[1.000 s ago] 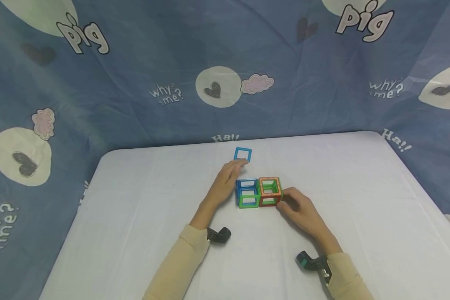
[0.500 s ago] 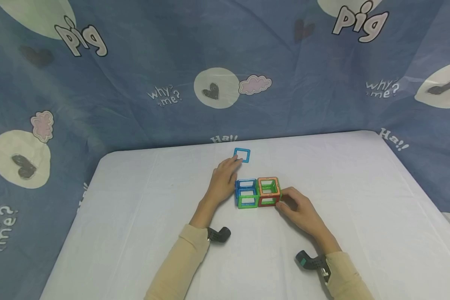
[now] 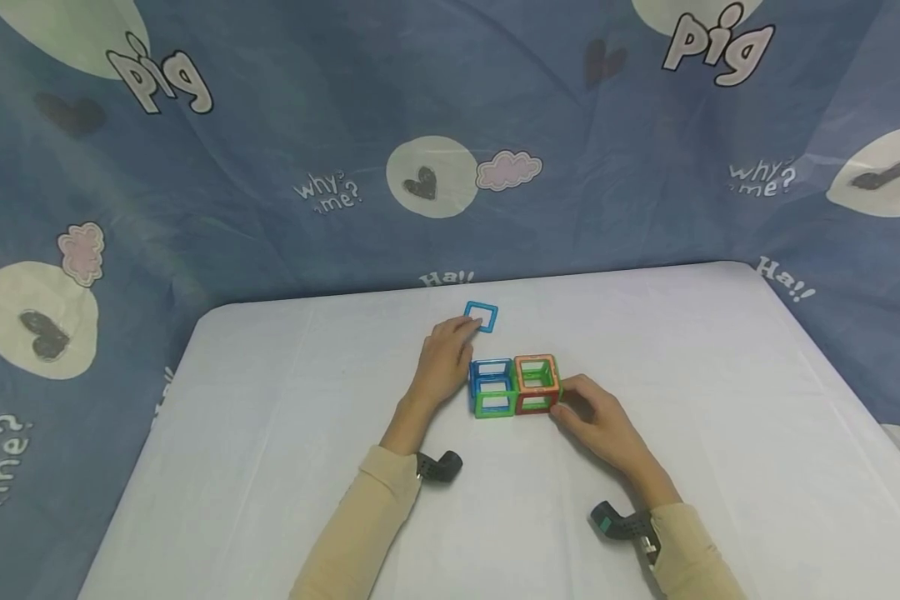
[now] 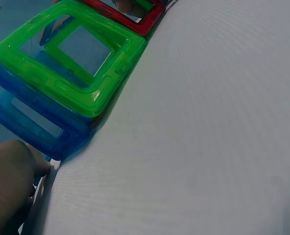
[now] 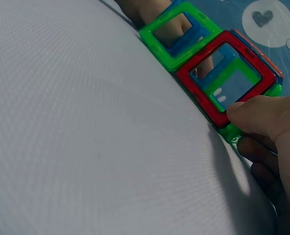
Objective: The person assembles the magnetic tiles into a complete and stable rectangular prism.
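Note:
Two joined cubes of magnetic tiles (image 3: 515,390) stand on the white table. The left cube shows blue tiles and a green front tile (image 4: 98,93), with its top uncovered. On the right cube are a red front tile (image 5: 184,73) and an orange top tile (image 3: 537,358). My right hand (image 3: 603,425) holds the right cube at its near right corner, thumb on the red tile's edge. Behind the cubes lies a loose blue square tile (image 3: 492,321). My left hand (image 3: 442,362) reaches past the left cube, its extended fingertips on that tile's near left part.
The white tablecloth (image 3: 285,400) spreads around the cubes. A blue patterned curtain (image 3: 270,250) hangs behind the table's far edge. Each wrist wears a black camera, the left one (image 3: 440,468) near the cubes' front.
The loose blue tile has slid slightly toward the cubes and turned a little. My left fingers have shifted from its near edge to its left part. The right hand and cubes stay put.

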The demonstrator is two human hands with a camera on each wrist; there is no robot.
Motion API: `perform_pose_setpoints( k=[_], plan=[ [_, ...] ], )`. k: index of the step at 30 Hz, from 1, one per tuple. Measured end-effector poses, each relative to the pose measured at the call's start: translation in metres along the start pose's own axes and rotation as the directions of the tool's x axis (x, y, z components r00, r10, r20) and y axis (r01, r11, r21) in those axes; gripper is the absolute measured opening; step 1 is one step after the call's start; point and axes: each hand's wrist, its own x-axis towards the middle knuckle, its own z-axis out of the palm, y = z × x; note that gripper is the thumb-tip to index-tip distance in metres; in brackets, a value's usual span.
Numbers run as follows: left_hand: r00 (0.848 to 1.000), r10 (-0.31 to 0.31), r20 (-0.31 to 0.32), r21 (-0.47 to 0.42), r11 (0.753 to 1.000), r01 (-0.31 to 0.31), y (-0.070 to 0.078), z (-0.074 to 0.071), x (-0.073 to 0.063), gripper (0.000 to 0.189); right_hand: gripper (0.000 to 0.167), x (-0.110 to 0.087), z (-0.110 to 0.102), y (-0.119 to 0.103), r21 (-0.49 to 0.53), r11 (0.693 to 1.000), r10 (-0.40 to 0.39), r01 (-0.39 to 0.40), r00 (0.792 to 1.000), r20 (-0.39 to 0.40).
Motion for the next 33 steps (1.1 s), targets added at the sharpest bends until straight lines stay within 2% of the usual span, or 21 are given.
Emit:
perform_pose_setpoints(
  k=[7,17,26,28,33],
  plan=[
    [0.998,-0.014,-0.057,-0.045,0.999,0.011,0.0002,-0.0001,0.0003,0.033,0.026,-0.0008,0.0001,0.0024,0.008,1.0,0.002,-0.002,1.0,0.0],
    [0.988,-0.094,-0.125,-0.157,0.985,0.074,-0.0007,-0.0026,-0.0022,0.024,0.026,-0.0019,0.0001,0.002,0.008,1.0,0.004,-0.004,1.0,0.002],
    [0.981,-0.139,-0.136,-0.192,0.975,0.112,-0.0004,-0.0045,-0.0029,0.016,0.026,-0.0017,-0.0002,0.0001,0.011,1.0,-0.005,0.005,1.0,0.003],
    [0.98,-0.144,-0.137,-0.192,0.974,0.117,-0.001,-0.0045,-0.0031,0.015,0.026,-0.0013,-0.0002,-0.0002,0.013,1.0,-0.006,0.006,1.0,0.003],
    [0.984,-0.108,-0.144,-0.202,0.976,0.078,-0.0041,-0.0033,-0.0034,0.018,0.025,-0.0006,0.0003,0.0006,0.005,1.0,0.002,-0.002,1.0,0.004]
  ],
)
